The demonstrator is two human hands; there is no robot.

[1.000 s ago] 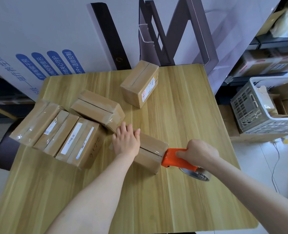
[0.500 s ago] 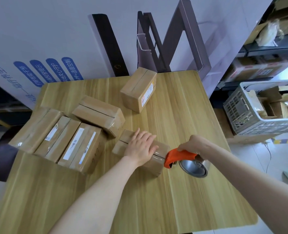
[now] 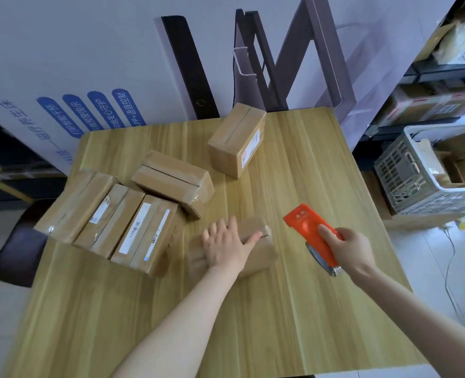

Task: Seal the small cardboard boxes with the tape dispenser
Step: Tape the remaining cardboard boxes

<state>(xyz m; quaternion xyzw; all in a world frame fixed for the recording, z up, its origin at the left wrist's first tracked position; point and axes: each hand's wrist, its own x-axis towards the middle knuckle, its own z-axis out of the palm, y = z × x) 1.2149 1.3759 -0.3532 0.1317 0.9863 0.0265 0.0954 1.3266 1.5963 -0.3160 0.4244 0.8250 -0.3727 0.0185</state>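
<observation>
While left hand (image 3: 226, 246) lies flat on the small box (image 3: 261, 252), fingers straight and spread, pressing the top down, right hand (image 3: 348, 246) has its fingers wrapped round the orange tape dispenser (image 3: 305, 225). The dispenser sits just right of the box, not touching it, nose pointing away from the person. It looks lifted off the table (image 3: 294, 309).

The box is motion-blurred, so I can't tell if the seam is fully covered. There's a glossy patch at the end nearest the right hand, probably tape.

Risks as I see them:
- Only a flat palm holds the box, with no grip. Any drag from the dispenser toward the right hand could slide or pivot it.
- The left thumb lies along the box end facing the dispenser. If the next pass lands there, the cutter edge meets the thumb.
- The tape's free end isn't visible. If it has dropped back on the roll, the next stroke lays nothing.
- A row of boxes (image 3: 133, 227) is just beyond the left hand's outer side. A shove that way bumps them.
</observation>
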